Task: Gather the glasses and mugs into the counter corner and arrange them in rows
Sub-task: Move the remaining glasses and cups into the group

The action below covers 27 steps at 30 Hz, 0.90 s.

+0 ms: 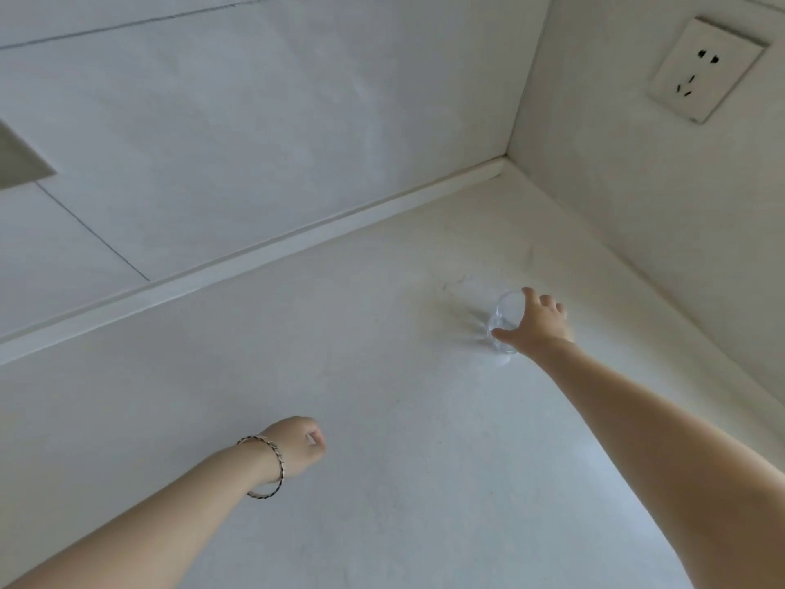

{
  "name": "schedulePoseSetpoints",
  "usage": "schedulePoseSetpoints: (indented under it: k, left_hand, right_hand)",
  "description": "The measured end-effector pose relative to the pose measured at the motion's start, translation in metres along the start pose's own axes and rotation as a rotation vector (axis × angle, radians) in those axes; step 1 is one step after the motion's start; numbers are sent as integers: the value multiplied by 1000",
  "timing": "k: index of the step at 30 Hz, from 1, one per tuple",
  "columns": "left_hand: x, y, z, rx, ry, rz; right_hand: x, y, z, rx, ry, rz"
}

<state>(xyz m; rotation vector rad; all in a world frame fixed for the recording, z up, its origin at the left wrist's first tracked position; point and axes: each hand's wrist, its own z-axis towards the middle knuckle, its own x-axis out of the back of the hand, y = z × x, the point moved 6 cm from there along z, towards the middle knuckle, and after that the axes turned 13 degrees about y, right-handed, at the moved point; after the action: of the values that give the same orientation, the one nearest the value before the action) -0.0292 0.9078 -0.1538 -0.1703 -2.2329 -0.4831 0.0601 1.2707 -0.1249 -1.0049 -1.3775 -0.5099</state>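
Right hand [538, 327] is wrapped round a clear glass [506, 310], stood upright on the worktop [382, 418], mouth upward; left hand [297, 446] is curled, nothing held.

I am wearing the one camera on my head, and its wide lens is looking forward and down over the counter [424, 461] toward the corner [505, 157] where two walls are meeting. My forearms are coming in from the bottom edge, with my left hand [297, 444] sitting close and my right hand [539, 329] reaching farther out at the glass [505, 312]. A wall socket [707, 74] is showing at the upper right.
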Motion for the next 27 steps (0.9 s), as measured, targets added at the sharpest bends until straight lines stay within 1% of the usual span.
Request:
schedulePoseSetpoints:
  k: [2,4,8,12,16,19,23,27]
  left_hand:
    - [1,-16,-5,34,13,-2]
    - [3,-34,-11,61,32,-1]
    - [11,-78,-32,112,60,-40]
    - [18,-134,-62,193,107,-127]
    - [17,-207,-106,275,158,-193]
    - [12,-270,-146,336,184,-243]
    - [4,-360,-205,394,208,-293]
    - [3,-446,-264,426,231,-303]
  right_hand:
    - [1,-1,-3,-17,44,49]
    - [-1,-10,-13,27,48,54]
    - [-14,-55,-55,226,-39,14]
    - [-35,-121,-119,420,-153,-19]
    - [-61,-194,-201,610,-246,-32]
    - [-80,-244,-268,714,-285,-23]
    - [-102,-300,-356,797,-312,-11]
    - [-121,-350,-440,830,-323,-13]
